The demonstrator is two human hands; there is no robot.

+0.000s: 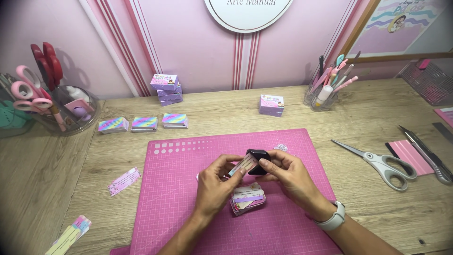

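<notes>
Over the pink cutting mat point(179, 198), my left hand point(214, 182) pinches a small printed card point(243, 164) at its lower end. My right hand point(288, 177) holds a small black punch-like tool point(258, 158), and the card's upper end sits in it. A white watch point(332, 218) is on my right wrist. Directly below my hands, a stack of similar small cards point(247, 198) lies on the mat.
Three rainbow card stacks point(142, 123) and purple box piles point(166, 89) point(272, 105) sit behind the mat. Scissors point(382, 164), a craft knife point(427, 151) and a pink pad point(409, 156) lie at right. A pen cup point(325, 89) stands behind; a scissors jar point(61, 108) is at left.
</notes>
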